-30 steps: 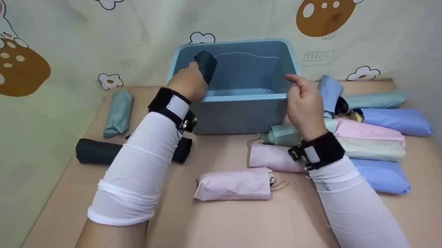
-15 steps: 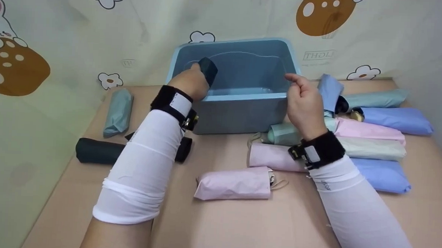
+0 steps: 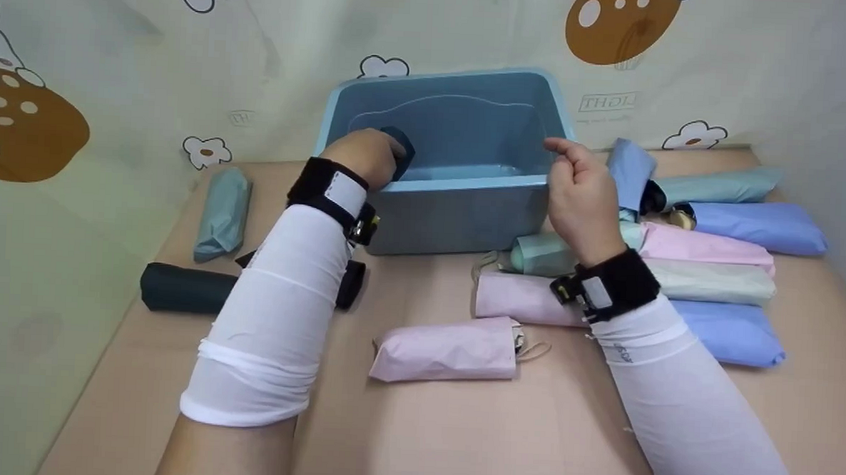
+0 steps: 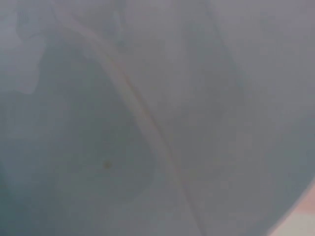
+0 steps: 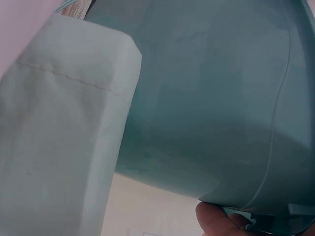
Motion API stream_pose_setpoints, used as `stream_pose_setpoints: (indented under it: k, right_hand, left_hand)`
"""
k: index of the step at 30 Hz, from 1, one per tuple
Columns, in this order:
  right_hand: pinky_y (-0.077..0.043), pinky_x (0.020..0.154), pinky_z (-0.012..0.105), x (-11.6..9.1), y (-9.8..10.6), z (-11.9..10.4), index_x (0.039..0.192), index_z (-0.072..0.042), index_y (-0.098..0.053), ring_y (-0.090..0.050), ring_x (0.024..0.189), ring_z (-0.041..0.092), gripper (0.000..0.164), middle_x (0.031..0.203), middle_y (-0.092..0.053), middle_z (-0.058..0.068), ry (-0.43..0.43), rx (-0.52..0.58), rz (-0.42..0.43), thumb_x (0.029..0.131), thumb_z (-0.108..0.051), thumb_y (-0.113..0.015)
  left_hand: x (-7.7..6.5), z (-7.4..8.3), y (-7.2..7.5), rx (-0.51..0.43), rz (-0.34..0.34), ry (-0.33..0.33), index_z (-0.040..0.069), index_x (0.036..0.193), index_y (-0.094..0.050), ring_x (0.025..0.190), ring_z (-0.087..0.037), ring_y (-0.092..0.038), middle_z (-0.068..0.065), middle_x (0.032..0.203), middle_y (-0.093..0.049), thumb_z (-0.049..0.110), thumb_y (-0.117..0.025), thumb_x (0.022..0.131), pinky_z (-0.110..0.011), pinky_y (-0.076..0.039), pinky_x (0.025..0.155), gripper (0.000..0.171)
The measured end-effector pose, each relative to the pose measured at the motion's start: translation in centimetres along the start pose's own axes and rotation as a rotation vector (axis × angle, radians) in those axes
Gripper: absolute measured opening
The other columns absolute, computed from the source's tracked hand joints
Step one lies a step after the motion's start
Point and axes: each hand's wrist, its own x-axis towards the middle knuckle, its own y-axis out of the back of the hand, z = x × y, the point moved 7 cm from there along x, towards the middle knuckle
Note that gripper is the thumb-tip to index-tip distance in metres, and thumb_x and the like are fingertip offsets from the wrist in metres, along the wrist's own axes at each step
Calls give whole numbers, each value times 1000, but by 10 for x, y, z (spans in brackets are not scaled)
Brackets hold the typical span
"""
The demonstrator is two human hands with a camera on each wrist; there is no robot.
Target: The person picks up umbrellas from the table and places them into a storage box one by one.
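My left hand (image 3: 364, 156) reaches over the front left of the blue plastic bin (image 3: 459, 221) and grips a dark green folded umbrella (image 3: 404, 151), most of which is hidden by the hand and the bin's front wall. My right hand (image 3: 583, 205) holds the bin's right rim, index finger extended over the edge. In the right wrist view, fingertips (image 5: 214, 219) show at the rim below the bin's outer wall (image 5: 206, 108). A blurred bin wall (image 4: 197, 123) fills the left wrist view; the hand is out of sight there.
Front centre lies a pink folded umbrella (image 3: 447, 349). Several more in pink, green, white and blue (image 3: 726, 336) crowd the right side. On the left are a green one (image 3: 222, 214) and a dark one (image 3: 185, 289), partly under my left arm. A patterned wall covering hangs behind.
My left hand has lowered the dark green umbrella deeper into the bin, so less of it shows. The right hand has stayed on the rim.
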Motion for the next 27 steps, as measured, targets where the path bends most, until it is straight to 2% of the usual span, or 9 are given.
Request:
stream_pose_setpoints:
  k: [3, 5, 6, 9, 12, 18, 20, 25, 27]
  right_hand:
    - [-30, 52, 26, 0, 0, -1, 142, -9, -65, -29, 47, 6, 44, 112, -75, 8, 8, 1, -4, 110, -17, -36]
    - [-32, 56, 27, 0, 0, -1, 142, -9, -65, -32, 53, 8, 45, 139, -69, 4, 9, 3, -6, 110, -17, -35]
    - [-32, 56, 27, 0, 0, -1, 142, -9, -65, -33, 53, 8, 45, 134, -71, 5, 6, 3, -7, 110, -17, -36]
    - [-31, 54, 26, 0, 0, -1, 142, -10, -65, -31, 50, 6, 45, 91, -70, 5, 2, 1, -6, 109, -17, -36]
    - [-29, 48, 25, 0, 0, -1, 142, -11, -66, -27, 41, 4, 44, 61, -41, -4, 1, -7, -4, 109, -17, -36]
    - [-28, 47, 25, 1, -1, 2, 141, -11, -66, -26, 41, 4, 43, 59, -38, -3, -2, -13, 6, 109, -17, -37]
    - [-30, 51, 25, 1, -1, 2, 142, -11, -66, -29, 45, 4, 44, 72, -59, 0, -4, -13, 7, 109, -18, -37]
    - [-31, 50, 25, 0, -1, 1, 141, -12, -66, -30, 44, 4, 43, 69, -59, -1, -9, -4, 6, 110, -19, -37]
    - [-28, 46, 25, 0, 0, 1, 142, -13, -66, -26, 40, 5, 43, 54, -36, -5, -13, 1, 2, 110, -19, -37]
  left_hand:
    - [0, 1, -1, 34, -14, -19, 15, 149, -61, 144, -31, -51, -11, 159, -52, 4, -38, 103, -46, -43, 117, 52]
    - [0, 1, -1, 46, -28, -20, 14, 146, -64, 140, -31, -54, -12, 157, -55, 4, -38, 103, -45, -44, 116, 51]
    - [0, 1, -1, 55, -37, -24, 13, 146, -64, 140, -32, -54, -12, 156, -56, 3, -38, 103, -45, -44, 116, 51]
    - [0, 1, -2, 61, -64, -18, 13, 148, -62, 146, -33, -50, -13, 158, -54, 1, -37, 101, -45, -42, 118, 54]
    - [0, 1, -3, 56, -78, -17, 13, 151, -58, 153, -33, -42, -13, 160, -51, 0, -37, 100, -45, -38, 123, 57]
    - [2, 1, -2, 29, -53, -10, 10, 149, -59, 150, -34, -46, -13, 158, -53, 1, -39, 101, -46, -39, 122, 53]
    - [2, 1, -2, 24, -44, -13, 10, 149, -59, 150, -34, -46, -13, 158, -54, 2, -41, 101, -46, -40, 121, 52]
    - [0, -1, -2, -11, -5, -3, 8, 148, -61, 144, -33, -52, -13, 156, -56, 7, -44, 103, -46, -46, 115, 48]
    - [1, -2, -1, -19, 14, 4, 6, 143, -65, 133, -32, -59, -13, 152, -60, 10, -46, 104, -44, -50, 106, 44]
